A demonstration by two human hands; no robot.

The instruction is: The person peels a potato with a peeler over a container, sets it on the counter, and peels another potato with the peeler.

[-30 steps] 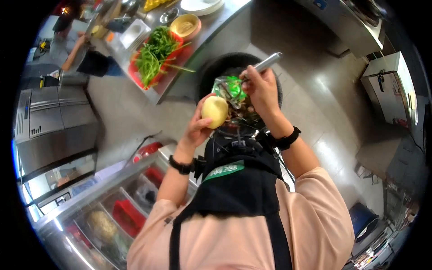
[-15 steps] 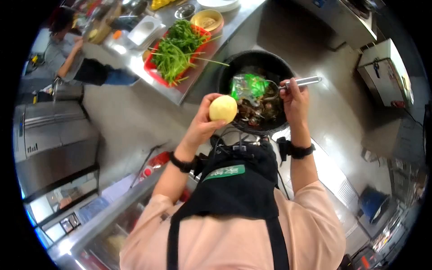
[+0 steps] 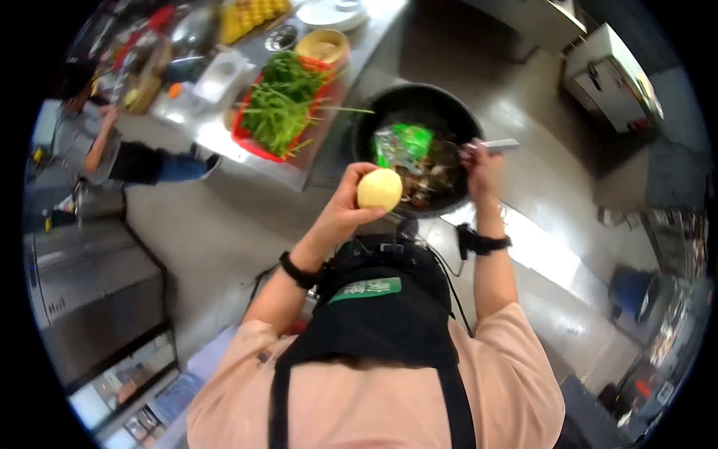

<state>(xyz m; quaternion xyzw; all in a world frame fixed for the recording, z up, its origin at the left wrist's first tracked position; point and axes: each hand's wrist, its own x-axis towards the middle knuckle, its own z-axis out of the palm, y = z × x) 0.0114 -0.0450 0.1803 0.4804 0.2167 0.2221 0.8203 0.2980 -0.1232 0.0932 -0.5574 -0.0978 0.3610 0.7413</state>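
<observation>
My left hand point(image 3: 348, 200) holds a peeled, pale yellow round vegetable, perhaps a potato point(image 3: 380, 190), at the near left edge of a large black bin point(image 3: 458, 112). My right hand point(image 3: 485, 172) is closed around the metal handle of a tool point(image 3: 499, 144) at the bin's right edge; the tool's head is too blurred to make out. Inside the bin lie a clear and green plastic bag point(image 3: 407, 142) and mixed scraps point(image 3: 428, 182).
Left of the bin stands a steel counter point(image 3: 295, 176) with a red basket point(image 3: 241, 135) of leafy greens point(image 3: 280, 105), a yellow bowl point(image 3: 326, 46) and white plates point(image 3: 329, 13). Another person point(image 3: 90, 142) stands at the far left. A white cabinet point(image 3: 606, 82) is at the right.
The tool and my right hand have moved right, away from the vegetable, to the bin's right side. My left hand still holds the vegetable. The camera view has shifted and turned.
</observation>
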